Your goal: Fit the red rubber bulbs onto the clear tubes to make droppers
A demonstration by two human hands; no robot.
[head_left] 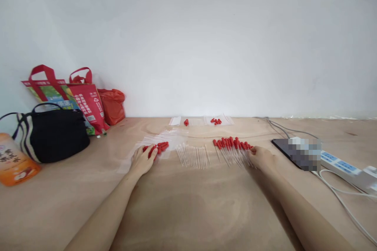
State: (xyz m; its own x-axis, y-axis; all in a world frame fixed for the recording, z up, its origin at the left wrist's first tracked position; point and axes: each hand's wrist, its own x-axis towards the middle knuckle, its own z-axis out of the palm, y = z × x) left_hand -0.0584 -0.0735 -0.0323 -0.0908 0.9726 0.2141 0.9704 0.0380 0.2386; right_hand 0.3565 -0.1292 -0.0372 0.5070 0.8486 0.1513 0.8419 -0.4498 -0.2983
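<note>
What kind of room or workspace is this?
Probably a simple home-style work area: a wooden tabletop against a bare wall, with shopping bags and a power strip.

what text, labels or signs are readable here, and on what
Recycling triangle: white sign on the pink-red bag.
That bag's white Chinese lettering: too small and tilted to quote surely; a QR code is below.
Orange pack: large dark Chinese characters, too blurred to quote.
Green-and-blue bag: lettering partly hidden, unreadable.
Phone-like device: screen pixelated.
</note>
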